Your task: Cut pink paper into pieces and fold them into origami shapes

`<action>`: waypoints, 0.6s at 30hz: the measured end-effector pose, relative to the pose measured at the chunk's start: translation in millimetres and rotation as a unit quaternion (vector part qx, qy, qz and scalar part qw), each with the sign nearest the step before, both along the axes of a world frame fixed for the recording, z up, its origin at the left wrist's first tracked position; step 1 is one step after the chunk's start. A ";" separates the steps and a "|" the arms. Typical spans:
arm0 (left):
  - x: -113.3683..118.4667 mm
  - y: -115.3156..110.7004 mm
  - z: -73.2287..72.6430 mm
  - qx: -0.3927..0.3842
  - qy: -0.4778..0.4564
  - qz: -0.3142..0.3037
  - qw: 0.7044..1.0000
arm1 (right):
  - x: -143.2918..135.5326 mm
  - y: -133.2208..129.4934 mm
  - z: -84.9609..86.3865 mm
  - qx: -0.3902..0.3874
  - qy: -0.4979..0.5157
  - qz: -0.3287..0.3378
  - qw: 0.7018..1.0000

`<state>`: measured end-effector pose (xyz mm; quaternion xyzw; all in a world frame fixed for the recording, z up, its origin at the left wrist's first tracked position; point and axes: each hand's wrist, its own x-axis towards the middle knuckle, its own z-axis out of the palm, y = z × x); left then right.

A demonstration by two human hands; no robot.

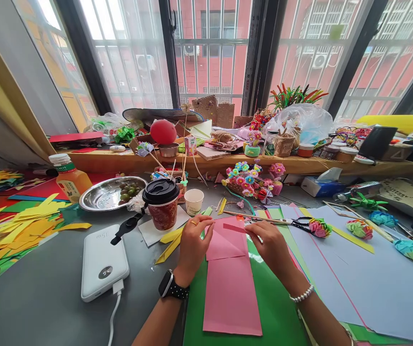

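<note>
My right hand [269, 247], a beaded bracelet on its wrist, pinches one end of a narrow pink paper strip [234, 228] that points left. My left hand [194, 242], wearing a ring and a watch, has thumb and forefinger together close to the strip's free end. Whether anything lies between those fingertips I cannot make out. Beneath both hands, pink paper sheets [231, 298] overlap on a shiny green surface [282, 307]. Black-handled scissors [302, 223] lie beyond my right hand, beside a folded paper flower [319, 228].
To the left are a white power bank [102, 254] with a cable, a lidded coffee cup [161, 211], a paper cup [194, 201], a metal plate [100, 192] of fruit and a juice bottle [70, 180]. Yellow paper strips [22, 230] pile far left. White sheets [354, 278] spread right.
</note>
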<state>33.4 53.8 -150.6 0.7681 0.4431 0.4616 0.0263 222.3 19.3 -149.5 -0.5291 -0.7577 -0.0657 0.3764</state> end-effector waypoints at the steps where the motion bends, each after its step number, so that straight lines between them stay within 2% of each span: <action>1: 1.2 -0.9 0.4 0.006 0.003 -0.009 1.000 | -0.7 -0.1 -0.1 -0.005 0.001 0.011 1.000; 7: 11.9 -8.9 -3.7 -0.003 0.072 -0.096 0.993 | -8.1 -0.9 -2.0 -0.033 -0.008 0.071 0.997; 14: 13.6 -9.7 -6.4 0.039 0.106 -0.095 0.989 | -12.1 -2.1 -2.9 -0.051 -0.017 0.082 0.995; 18: 11.3 -8.5 -4.5 0.044 0.112 -0.062 0.991 | -9.5 0.1 -6.5 -0.045 -0.035 0.049 0.997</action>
